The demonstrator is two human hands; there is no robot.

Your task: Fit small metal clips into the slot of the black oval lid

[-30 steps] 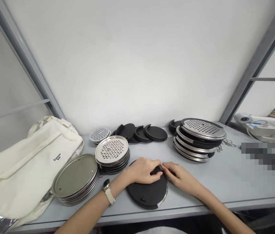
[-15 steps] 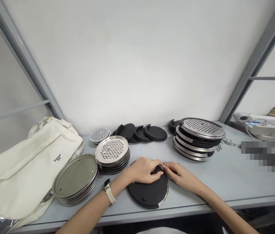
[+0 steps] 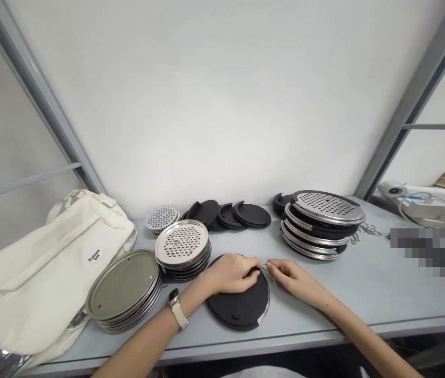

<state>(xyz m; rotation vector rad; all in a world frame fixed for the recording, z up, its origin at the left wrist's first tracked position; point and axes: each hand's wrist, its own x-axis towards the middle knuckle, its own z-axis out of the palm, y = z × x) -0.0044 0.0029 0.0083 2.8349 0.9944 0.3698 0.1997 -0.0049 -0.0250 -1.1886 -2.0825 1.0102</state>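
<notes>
My left hand (image 3: 233, 273), with a watch (image 3: 175, 302) on its wrist, lies across a round black disc (image 3: 241, 308) and grips it near its upper right edge. A silvery strip shows along the disc's lower right rim. Beside that edge, my right hand (image 3: 288, 275) pinches a thin, bent piece of metal wire (image 3: 264, 266) between thumb and fingertips. The wire reaches from the right fingertips to the disc's edge by my left fingers. Whether it passes through the disc is hidden.
Left of the disc stand a stack of perforated metal discs (image 3: 185, 244) and a stack of olive-grey round plates (image 3: 123, 283). Black discs (image 3: 251, 214) lie by the wall. At right stand a tall grater-like stack (image 3: 324, 210) and loose metal hooks (image 3: 370, 229). A cream bag (image 3: 49, 262) lies far left.
My right hand has drawn slightly away from my left fingers, and the thin wire now shows between them. The black disc has shifted a little up and left.
</notes>
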